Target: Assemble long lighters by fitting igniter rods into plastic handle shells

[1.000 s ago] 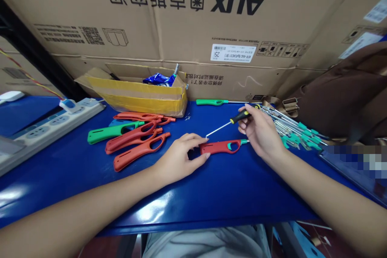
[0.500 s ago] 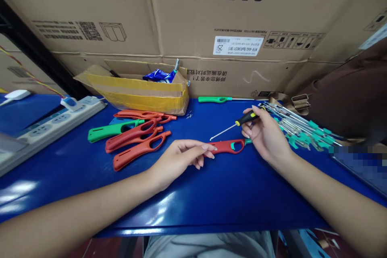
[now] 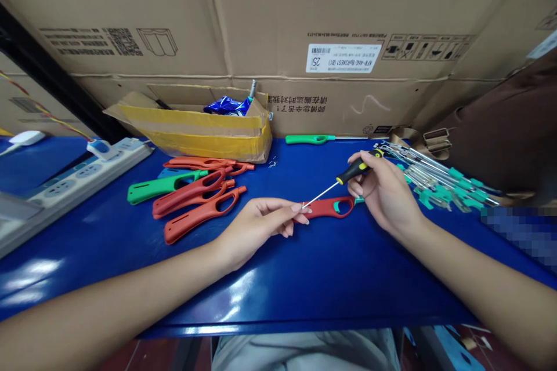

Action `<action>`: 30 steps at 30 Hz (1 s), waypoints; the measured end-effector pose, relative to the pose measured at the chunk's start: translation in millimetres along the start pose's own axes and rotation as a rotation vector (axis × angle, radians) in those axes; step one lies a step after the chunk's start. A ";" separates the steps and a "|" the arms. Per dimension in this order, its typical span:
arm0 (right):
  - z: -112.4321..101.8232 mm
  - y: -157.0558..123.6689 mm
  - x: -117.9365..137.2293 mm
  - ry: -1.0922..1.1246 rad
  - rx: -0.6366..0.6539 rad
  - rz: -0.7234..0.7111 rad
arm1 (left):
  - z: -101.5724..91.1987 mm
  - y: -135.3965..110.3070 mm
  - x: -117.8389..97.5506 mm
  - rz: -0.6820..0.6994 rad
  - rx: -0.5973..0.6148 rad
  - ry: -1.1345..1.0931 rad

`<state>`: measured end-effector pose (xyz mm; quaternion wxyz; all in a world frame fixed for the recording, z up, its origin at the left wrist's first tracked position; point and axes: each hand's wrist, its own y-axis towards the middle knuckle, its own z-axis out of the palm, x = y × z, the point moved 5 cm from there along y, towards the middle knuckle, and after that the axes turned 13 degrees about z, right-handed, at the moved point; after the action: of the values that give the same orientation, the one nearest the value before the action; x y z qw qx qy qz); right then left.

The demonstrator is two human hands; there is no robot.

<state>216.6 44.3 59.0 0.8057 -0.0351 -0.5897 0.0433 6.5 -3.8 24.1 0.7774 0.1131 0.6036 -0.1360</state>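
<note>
My left hand [image 3: 261,223] is closed on the handle end of a red long-nosed lighter [image 3: 328,208], which has a green trigger in its loop. In my right hand [image 3: 387,188] is a screwdriver [image 3: 353,170] with a black and yellow grip, tilted down to the left. Its tip meets the lighter's end beside my left thumb and fingertips; whether a screw sits there is too small to tell. The lighter's green nozzle base passes behind my right hand.
Red and green lighter casings [image 3: 204,213] lie to the left, near an open taped carton [image 3: 204,148]. Tiny screws [image 3: 272,162] are scattered beside it. Metal lighter rods with green parts [image 3: 439,182] are piled right. A green lighter [image 3: 307,139] lies behind; a power strip [image 3: 73,185] is far left.
The screwdriver's tip has come down from just above the lighter onto its end at my left fingertips. My left thumb has closed in beside the tip.
</note>
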 end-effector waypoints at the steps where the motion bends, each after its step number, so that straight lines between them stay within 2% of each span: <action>1: 0.2 -0.5 -0.3 -0.004 0.002 0.000 | -0.1 0.2 -0.1 0.005 -0.003 0.015; 19: 9.7 -12.3 2.7 -0.122 0.059 -0.044 | 2.5 0.4 -3.9 0.004 0.011 0.110; 30: 0.6 -5.3 8.0 -0.013 0.006 -0.072 | -0.1 0.4 -2.8 0.058 0.029 0.123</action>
<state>218.6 40.0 67.3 0.8029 -0.0110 -0.5958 0.0162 5.9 -3.2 26.7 0.7407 0.1499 0.6447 -0.1151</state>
